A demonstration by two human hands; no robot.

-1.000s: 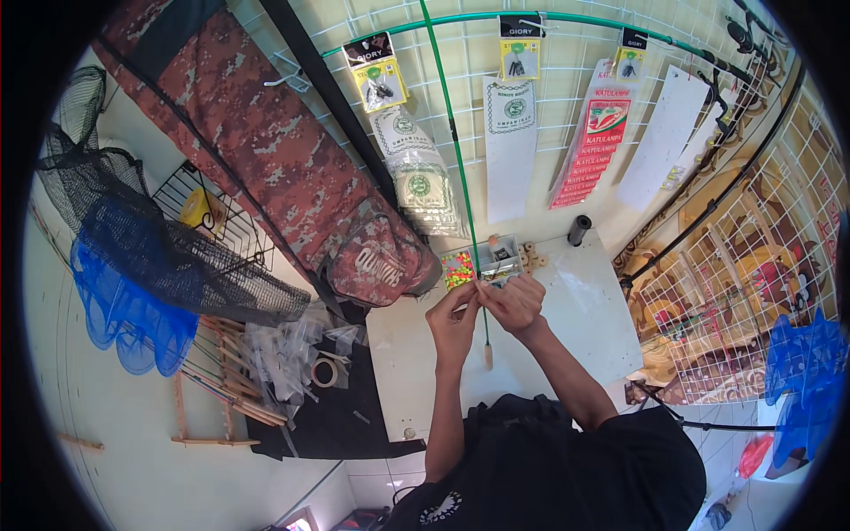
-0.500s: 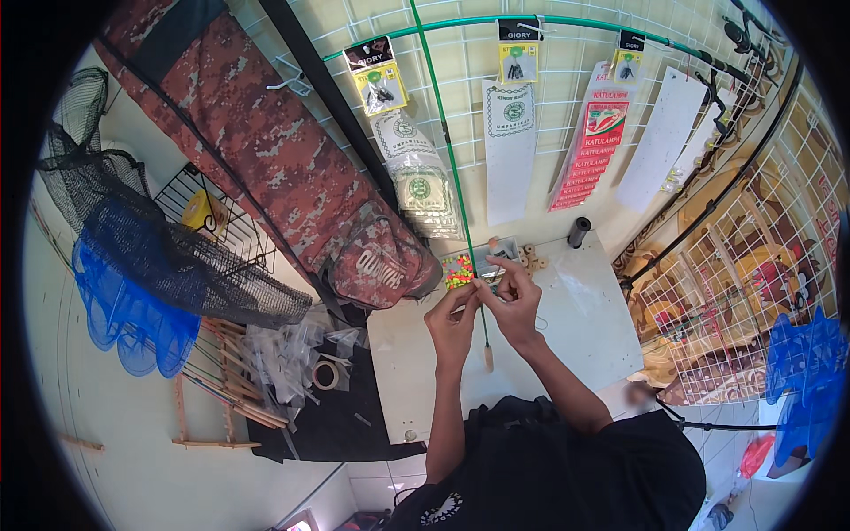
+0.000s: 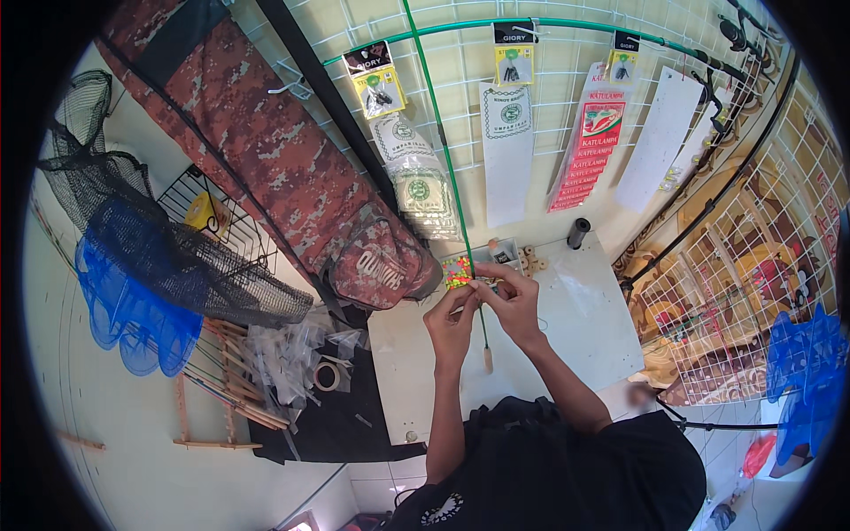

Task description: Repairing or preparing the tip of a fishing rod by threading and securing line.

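A thin green fishing rod (image 3: 445, 159) with a small pale handle (image 3: 488, 359) runs upright over the white tabletop. My left hand (image 3: 450, 324) pinches it from the left, thumb and fingertips pressed together. From the right, my right hand (image 3: 512, 305) grips the same stretch of rod, its thumb and forefinger meeting at the shaft. The fingertips nearly touch, and whatever small part lies between them is hidden. Just beyond the left fingertips lies a cluster of small bright red, yellow and green pieces (image 3: 457, 271).
Behind the hands stand a small grey box (image 3: 503, 251), tan cork-like pieces (image 3: 534, 263) and a black cylinder (image 3: 578, 233). A camouflage rod bag (image 3: 292, 168) leans at the left. Tape (image 3: 327, 376) lies among plastic bags. Packets hang on the white wire grid (image 3: 567, 44).
My right forefinger has come down from a raised position and closed toward the rod. The rod's upper end has shifted slightly left. My left hand stays nearly where it was.
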